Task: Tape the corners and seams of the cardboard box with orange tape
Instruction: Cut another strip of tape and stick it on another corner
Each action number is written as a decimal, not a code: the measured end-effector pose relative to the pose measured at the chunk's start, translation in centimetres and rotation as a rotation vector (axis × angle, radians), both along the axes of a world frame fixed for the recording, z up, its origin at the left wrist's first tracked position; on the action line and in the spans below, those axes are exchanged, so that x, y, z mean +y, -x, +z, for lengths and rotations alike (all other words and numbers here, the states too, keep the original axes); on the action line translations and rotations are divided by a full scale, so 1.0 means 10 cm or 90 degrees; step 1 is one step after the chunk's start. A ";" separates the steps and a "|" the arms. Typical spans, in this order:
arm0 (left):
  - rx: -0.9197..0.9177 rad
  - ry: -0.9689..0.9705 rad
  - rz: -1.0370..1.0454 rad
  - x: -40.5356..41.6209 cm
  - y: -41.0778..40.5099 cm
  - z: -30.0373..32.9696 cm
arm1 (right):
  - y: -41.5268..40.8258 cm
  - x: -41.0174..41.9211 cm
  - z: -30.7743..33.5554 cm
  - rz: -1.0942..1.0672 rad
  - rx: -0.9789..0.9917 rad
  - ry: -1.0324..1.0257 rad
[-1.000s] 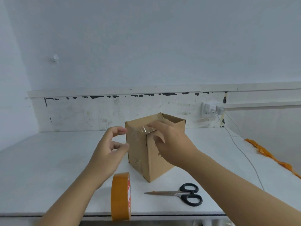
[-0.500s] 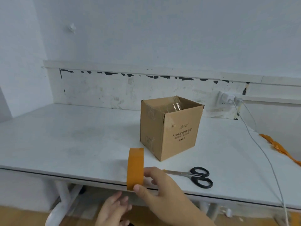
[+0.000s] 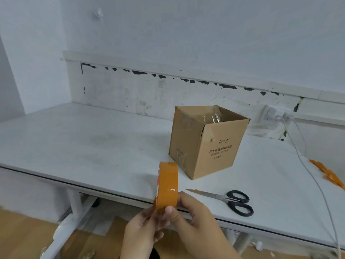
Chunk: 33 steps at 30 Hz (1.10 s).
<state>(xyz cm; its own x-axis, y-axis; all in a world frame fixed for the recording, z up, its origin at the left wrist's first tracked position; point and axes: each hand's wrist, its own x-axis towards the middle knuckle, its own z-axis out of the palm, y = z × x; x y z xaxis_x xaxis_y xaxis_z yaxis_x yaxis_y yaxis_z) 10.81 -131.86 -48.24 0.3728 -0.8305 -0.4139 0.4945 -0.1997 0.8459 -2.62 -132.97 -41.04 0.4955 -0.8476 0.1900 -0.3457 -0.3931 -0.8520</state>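
Where the view runs from left to right, two hands come first, both at the near edge of the desk (image 3: 93, 139). One left hand (image 3: 143, 228) and one right hand (image 3: 194, 214) meet on a single roll of orange tape (image 3: 167, 186), which stands on edge above the desk's front rim. Left fingers curl against the roll's lower part from the left; the right thumb presses on the roll's outer band while the other right fingers wrap behind it. Both hands are thus clamped on the roll, close together.

One cardboard box (image 3: 207, 141) stands upright on the desk beyond and to the right of the roll, well apart from both hands. Its top is open, clear tape glints inside it and on its upper left face, and dark print marks its right-hand face. One pair of scissors (image 3: 226, 200) with black handles lies flat near the front edge, just right of the right hand, blades pointing left. One white cable (image 3: 306, 165) runs across the desk from a wall socket (image 3: 276, 114). One crumpled strip of orange tape scrap (image 3: 326, 173) lies at the far right.

The desk is white and scuffed, on white legs. White walls enclose it, with chipped dark marks along a ledge. The floor below is wood-toned.
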 end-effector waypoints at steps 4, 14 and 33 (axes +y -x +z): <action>-0.026 -0.011 -0.016 0.01 -0.01 0.05 | 0.02 0.02 0.01 -0.005 -0.011 -0.021; -0.167 0.055 0.034 0.19 0.15 0.07 | -0.02 0.03 0.02 -0.044 -0.060 -0.056; -0.102 0.096 0.116 0.39 0.19 0.23 | -0.21 -0.06 0.11 -0.004 -0.044 0.054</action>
<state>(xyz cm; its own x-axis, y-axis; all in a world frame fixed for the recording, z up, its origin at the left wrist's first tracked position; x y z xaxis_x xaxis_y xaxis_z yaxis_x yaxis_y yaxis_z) 8.86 -127.97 -45.98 0.5721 -0.7916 -0.2147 0.3677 0.0136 0.9298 -0.54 -133.57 -39.94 0.4738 -0.8298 0.2947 -0.2894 -0.4628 -0.8379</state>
